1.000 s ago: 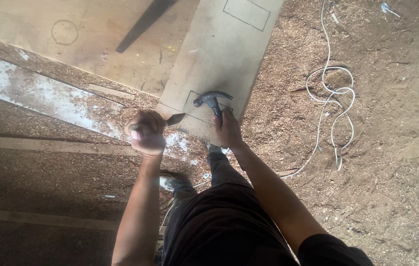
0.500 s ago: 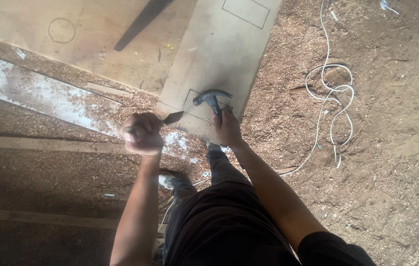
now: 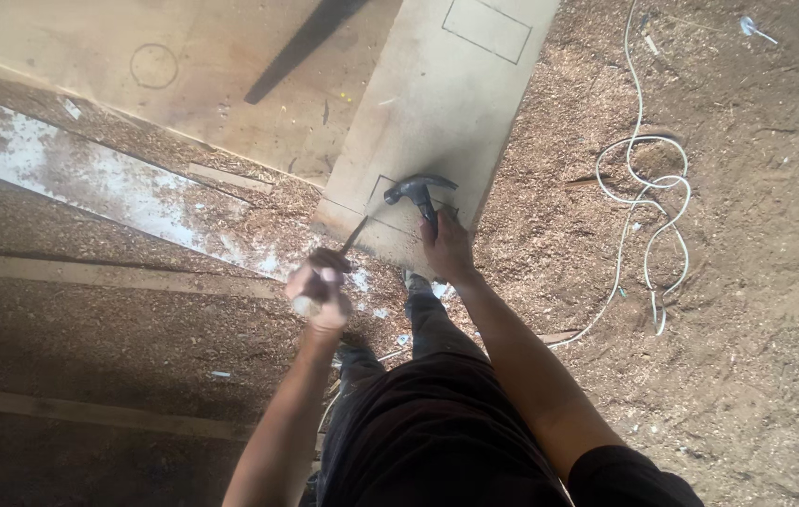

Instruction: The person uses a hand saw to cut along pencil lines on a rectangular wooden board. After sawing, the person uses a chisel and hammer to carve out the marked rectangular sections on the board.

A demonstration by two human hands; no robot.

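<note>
You are gripping a dark claw hammer [image 3: 418,192] and a chisel [image 3: 343,252].
Your right hand [image 3: 446,249] fingers are wrapping the hammer's handle, head pointing away over the board [image 3: 437,103]; your left hand [image 3: 320,291] is clenching the chisel, tip angling toward the board's edge.

The right hand [image 3: 446,246] covers most of the hammer [image 3: 418,192] handle, and the left hand [image 3: 320,289] hides the chisel [image 3: 354,235] grip. The board [image 3: 446,103] runs off the top edge. The cord [image 3: 648,192] end also leaves the top.
</note>
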